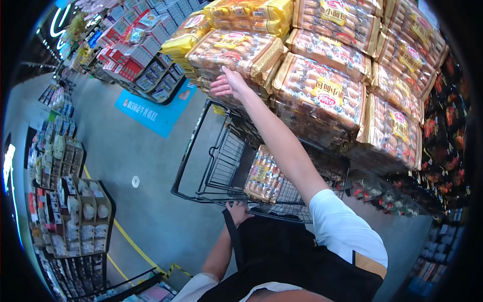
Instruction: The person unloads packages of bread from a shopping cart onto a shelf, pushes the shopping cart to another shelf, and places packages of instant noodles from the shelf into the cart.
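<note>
My right hand (229,84) reaches out to the far left of a stack of bread packs. Its fingers are stretched apart, against or just in front of the side of a clear-and-gold bread pack (236,50); whether it touches I cannot tell. Below, my left hand (238,212) is closed on the near rim of a black wire shopping cart (214,168). Inside the cart lies one bread pack (262,173), partly covered by my right forearm.
More bread packs (322,90) rise in tall piles at the right, with yellow packs (246,12) at the back. Boxed goods (136,55) stand beyond a blue floor sign (153,110). Shelves (83,216) line the left, beside a yellow floor line (133,244).
</note>
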Available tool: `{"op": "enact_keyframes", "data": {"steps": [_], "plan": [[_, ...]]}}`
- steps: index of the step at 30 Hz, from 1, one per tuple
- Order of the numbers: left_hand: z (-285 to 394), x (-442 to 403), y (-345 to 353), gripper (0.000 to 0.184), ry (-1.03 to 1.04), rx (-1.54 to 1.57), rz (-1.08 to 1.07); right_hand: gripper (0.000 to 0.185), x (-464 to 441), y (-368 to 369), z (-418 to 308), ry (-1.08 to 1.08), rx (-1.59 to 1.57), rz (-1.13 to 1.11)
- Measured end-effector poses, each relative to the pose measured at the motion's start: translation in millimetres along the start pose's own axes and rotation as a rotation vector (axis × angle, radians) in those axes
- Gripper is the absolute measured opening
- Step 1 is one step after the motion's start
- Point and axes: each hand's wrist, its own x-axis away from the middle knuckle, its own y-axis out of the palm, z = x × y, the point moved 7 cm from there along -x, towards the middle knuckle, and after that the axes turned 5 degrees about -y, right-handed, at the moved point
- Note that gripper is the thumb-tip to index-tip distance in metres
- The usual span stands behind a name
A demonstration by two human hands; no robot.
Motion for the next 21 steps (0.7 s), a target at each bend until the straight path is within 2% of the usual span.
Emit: {"op": "enact_keyframes", "data": {"steps": [5,7,8,9,11,13,15,17,19,20,21], "plan": [[0,-1,-2,0.041,-0.003,-0.033,-0.029,0.047,41,-30,33,0.117,0.139,-0.08],[5,2,-6,0.039,-0.003,-0.043,-0.029,0.038,79,-47,62,0.1,0.278,-0.238],[5,2,-7,0.037,0.006,-0.033,0.016,0.032,99,-67,84,0.145,0.248,-0.224],[7,2,-11,0.043,0.011,-0.044,-0.027,0.033,118,-93,109,0.18,0.285,-0.181],[0,-3,-5,0.06,-0.009,0.03,0.057,0.03,170,-149,163,0.322,0.34,-0.046],[1,-4,-4,0.059,-0.012,0.006,0.082,0.027,209,-253,261,0.18,0.663,0.087],[8,-5,-9,0.057,0.036,-0.039,0.009,0.025,288,-318,327,0.609,0.606,0.289],[10,-13,-1,0.054,0.084,-0.086,-0.057,0.025,357,-353,369,0.862,0.563,0.45],[15,-26,11,0.045,0.186,-0.215,-0.126,0.027,400,-352,381,1.05,0.567,0.421],[19,-30,16,0.036,0.265,-0.185,-0.2,0.027,411,-352,383,1.066,0.568,0.426],[18,-35,14,0.036,0.265,-0.174,-0.211,0.027,417,-349,380,1.051,0.527,0.463]]}}
